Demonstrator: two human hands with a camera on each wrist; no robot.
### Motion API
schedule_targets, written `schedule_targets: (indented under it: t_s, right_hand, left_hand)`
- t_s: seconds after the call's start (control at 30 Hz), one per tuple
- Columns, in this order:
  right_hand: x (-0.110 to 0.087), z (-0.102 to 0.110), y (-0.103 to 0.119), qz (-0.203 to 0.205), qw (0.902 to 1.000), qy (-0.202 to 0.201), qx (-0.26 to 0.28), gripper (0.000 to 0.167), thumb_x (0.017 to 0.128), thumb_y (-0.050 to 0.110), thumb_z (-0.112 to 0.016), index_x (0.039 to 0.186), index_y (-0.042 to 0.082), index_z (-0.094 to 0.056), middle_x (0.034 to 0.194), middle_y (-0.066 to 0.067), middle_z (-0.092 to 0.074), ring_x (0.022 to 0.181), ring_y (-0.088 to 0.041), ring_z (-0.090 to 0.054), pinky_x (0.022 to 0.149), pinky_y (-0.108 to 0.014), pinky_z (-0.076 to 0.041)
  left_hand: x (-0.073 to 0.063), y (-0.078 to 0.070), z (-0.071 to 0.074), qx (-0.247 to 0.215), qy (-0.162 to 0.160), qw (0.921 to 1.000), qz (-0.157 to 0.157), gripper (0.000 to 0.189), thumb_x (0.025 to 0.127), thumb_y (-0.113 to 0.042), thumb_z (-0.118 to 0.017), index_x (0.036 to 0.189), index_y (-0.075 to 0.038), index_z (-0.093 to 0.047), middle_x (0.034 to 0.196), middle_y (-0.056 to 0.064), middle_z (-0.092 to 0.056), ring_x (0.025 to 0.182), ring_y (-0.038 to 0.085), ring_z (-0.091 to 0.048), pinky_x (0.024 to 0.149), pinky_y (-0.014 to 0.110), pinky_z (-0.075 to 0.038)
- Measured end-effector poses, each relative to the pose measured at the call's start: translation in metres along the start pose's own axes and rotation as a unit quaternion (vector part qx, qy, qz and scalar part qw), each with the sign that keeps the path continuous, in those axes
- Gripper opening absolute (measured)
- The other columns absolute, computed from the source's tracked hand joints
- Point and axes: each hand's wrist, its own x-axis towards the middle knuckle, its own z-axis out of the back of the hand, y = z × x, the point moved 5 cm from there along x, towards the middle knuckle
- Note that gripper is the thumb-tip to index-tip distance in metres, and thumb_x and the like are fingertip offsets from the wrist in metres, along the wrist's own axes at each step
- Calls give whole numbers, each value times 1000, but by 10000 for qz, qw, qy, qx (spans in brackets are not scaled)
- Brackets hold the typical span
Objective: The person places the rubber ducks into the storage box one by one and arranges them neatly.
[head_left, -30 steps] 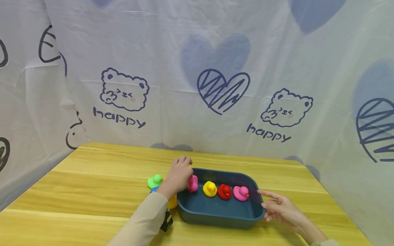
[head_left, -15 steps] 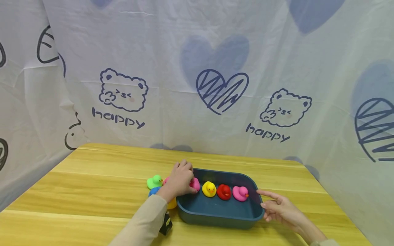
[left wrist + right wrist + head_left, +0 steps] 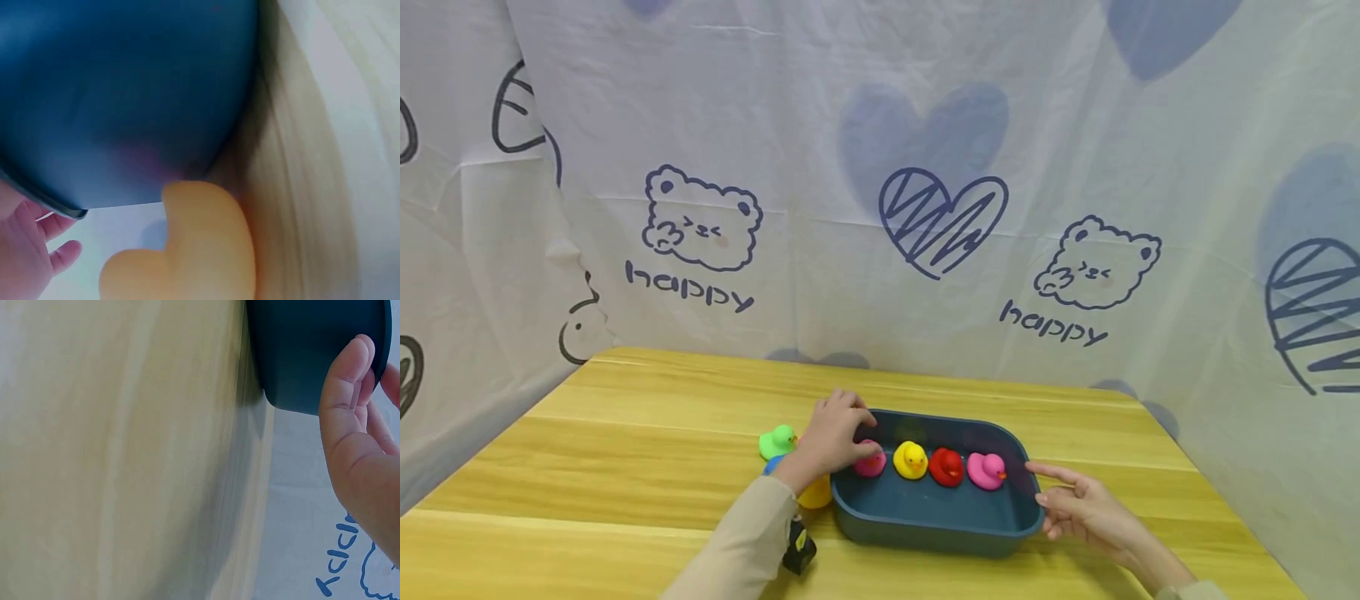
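A dark blue rectangular bin (image 3: pixel 925 537) stands on the table, holding a row of toy ducks. Over its left end reaches my left hand (image 3: pixel 831 437), thumb and fingers spread above a pink duck (image 3: pixel 871 462) that sits upright on the bin floor. To the right of that duck are a yellow duck (image 3: pixel 911 461), a red duck (image 3: pixel 947 468) and another pink duck (image 3: pixel 987 472). My right hand (image 3: pixel 1090 512) touches the bin's right end with extended fingers; the right wrist view shows its thumb (image 3: pixel 350 359) against the outer wall.
Left of the bin, partly behind my left arm, are a green duck (image 3: pixel 777 442), a blue duck (image 3: pixel 772 463) and an orange-yellow duck (image 3: pixel 816 493). A black toy with a yellow mark (image 3: pixel 800 548) lies in front of them. A patterned cloth (image 3: pixel 820 250) hangs behind the wooden table (image 3: pixel 625 467).
My left hand has let go of the pink duck at the bin's left end and drawn slightly left, its fingers spreading. That duck now faces the front. My right hand has stayed in place.
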Motion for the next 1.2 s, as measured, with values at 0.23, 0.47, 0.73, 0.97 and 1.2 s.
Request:
schedule_targets:
  t_s: [0.23, 0.47, 0.73, 0.97, 1.2]
  right_hand:
    - [0, 0, 0, -19, 10000, 8, 52, 37, 92, 1, -45, 124, 18, -50, 73, -4, -59, 67, -13, -59, 62, -23, -50]
    - [0, -2, 1, -49, 10000, -73, -14, 37, 91, 2, -46, 123, 20, -51, 74, -4, -57, 66, -12, -59, 62, -22, -49]
    - [1, -3, 2, 80, 9999, -82, 16, 37, 91, 1, -47, 123, 19, -52, 76, -4, -57, 67, -12, -58, 62, -22, -49]
    - [1, -2, 2, 134, 9999, -78, -23, 37, 91, 1, -47, 123, 19, -52, 76, -3, -58, 67, -12, -59, 61, -22, -49]
    - [1, -1, 1, 90, 9998, -138, -103, 36, 90, 2, -48, 121, 21, -53, 74, -3, -58, 66, -11, -59, 61, -22, -50]
  left_hand:
    - [-8, 3, 10, -881, -243, 9956, 207, 25, 74, -16, -72, 95, -3, -66, 94, 8, -59, 93, 27, -51, 85, 43, -40]
    - [-17, 10, 16, -1398, -400, 9882, 483, 21, 76, -12, -70, 94, -3, -66, 93, 6, -59, 92, 24, -54, 83, 40, -44]
    - [-24, 12, 26, -2283, -329, 9700, 766, 21, 78, -11, -69, 98, -4, -66, 93, 5, -60, 88, 25, -53, 71, 34, -47]
    - [-33, 15, 35, -2354, -348, 9692, 639, 16, 80, -11, -67, 94, -4, -67, 93, 4, -61, 87, 25, -55, 68, 30, -48]
    - [-42, 23, 45, -2447, -511, 9662, 637, 16, 79, -7, -67, 94, -3, -66, 92, 6, -63, 86, 22, -55, 70, 35, -47]
